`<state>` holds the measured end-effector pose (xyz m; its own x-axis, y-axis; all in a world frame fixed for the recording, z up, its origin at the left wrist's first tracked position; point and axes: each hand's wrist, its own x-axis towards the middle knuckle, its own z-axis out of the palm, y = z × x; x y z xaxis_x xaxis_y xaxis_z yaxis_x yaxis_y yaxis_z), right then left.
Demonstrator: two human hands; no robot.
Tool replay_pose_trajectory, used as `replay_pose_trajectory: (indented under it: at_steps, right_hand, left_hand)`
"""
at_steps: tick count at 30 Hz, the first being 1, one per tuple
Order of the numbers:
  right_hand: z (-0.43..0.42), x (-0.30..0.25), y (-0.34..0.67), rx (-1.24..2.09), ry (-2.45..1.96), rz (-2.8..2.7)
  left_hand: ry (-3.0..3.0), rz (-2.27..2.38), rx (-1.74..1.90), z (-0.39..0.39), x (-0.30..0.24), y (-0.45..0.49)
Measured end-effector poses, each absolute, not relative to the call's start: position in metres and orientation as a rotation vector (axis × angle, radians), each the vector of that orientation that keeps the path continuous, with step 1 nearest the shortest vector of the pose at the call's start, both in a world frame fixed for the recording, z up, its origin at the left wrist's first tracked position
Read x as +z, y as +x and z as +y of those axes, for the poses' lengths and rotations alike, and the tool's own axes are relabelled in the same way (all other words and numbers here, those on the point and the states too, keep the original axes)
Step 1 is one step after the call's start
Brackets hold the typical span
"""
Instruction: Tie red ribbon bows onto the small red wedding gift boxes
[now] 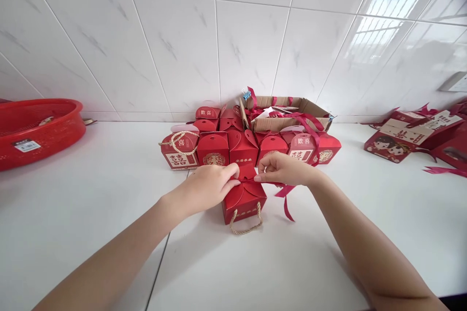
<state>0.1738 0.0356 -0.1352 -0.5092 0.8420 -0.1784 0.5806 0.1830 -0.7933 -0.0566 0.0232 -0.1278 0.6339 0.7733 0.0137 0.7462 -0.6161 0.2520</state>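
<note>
A small red gift box [243, 204] with gold lettering and a twisted rope handle [248, 230] stands on the white counter in front of me, its curved top flaps folded in. A dark red ribbon [285, 192] crosses the top of the box, and its loose tails trail off to the right. My left hand [211, 184] is closed in a pinch on the ribbon at the box's upper left. From the right, my right hand [282, 167] pinches the same ribbon just beside the box top. The fingers partly cover where the ribbon crosses.
Several red gift boxes [213, 149] stand in rows behind. An open cardboard box [317, 107] holding ribbons sits at the wall. A red plastic basket [69, 129] is at the left. More printed boxes [392, 143] and ribbons lie at the right.
</note>
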Motion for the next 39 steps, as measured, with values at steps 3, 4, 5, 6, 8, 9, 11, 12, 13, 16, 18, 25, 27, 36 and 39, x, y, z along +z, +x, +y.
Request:
replay_pose_trajectory:
  at_steps: [3,4,5,6,8,9,11,12,13,16,18,25,27,36,39]
  right_hand:
    - [0.038,-0.136,0.175,1.223,-1.390,-2.192]
    - [0.038,-0.136,0.175,1.210,-1.410,-2.207]
    - [0.039,-0.137,0.174,1.195,-1.431,-2.225]
    - [0.040,-0.138,0.175,1.179,-1.450,-2.243]
    - [0.041,-0.140,0.175,1.167,-1.473,-2.272]
    - [0.042,-0.141,0.176,1.177,-1.474,-2.282]
    - [0.043,-0.142,0.179,1.223,-1.460,-2.297]
    - [0.043,-0.142,0.182,1.266,-1.445,-2.307]
    - [0.044,-0.142,0.184,1.323,-1.420,-2.320]
    - [0.045,-0.140,0.190,1.520,-1.248,-2.304]
    - [0.045,-0.139,0.191,1.582,-1.078,-2.209]
    - [0.043,-0.146,0.182,1.730,-0.687,-1.756]
    - [0.041,-0.148,0.177,1.762,-0.679,-1.667]
    - [0.027,-0.134,0.165,1.769,-0.846,-1.325]
    - [0.025,-0.131,0.166,1.749,-0.859,-1.299]
  left_hand:
    - [2.565,1.235,0.163,0.025,-0.127,-0.060]
    - [2.552,1.213,0.170,0.027,-0.127,-0.061]
    - [2.542,1.192,0.178,0.028,-0.127,-0.063]
    - [2.534,1.170,0.184,0.030,-0.127,-0.064]
    - [2.520,1.125,0.194,0.033,-0.128,-0.066]
    - [2.512,1.103,0.201,0.035,-0.129,-0.067]
    - [2.488,1.061,0.230,0.037,-0.132,-0.068]
    - [2.471,1.047,0.256,0.039,-0.133,-0.068]
    - [2.451,1.038,0.284,0.040,-0.135,-0.068]
    - [2.405,1.026,0.356,0.045,-0.140,-0.068]
    - [2.403,1.013,0.373,0.048,-0.142,-0.068]
    - [2.397,1.005,0.348,0.048,-0.141,-0.068]
    - [2.405,1.014,0.353,0.047,-0.140,-0.068]
    - [2.468,1.011,0.326,0.044,-0.135,-0.071]
    - [2.461,1.004,0.301,0.043,-0.131,-0.072]
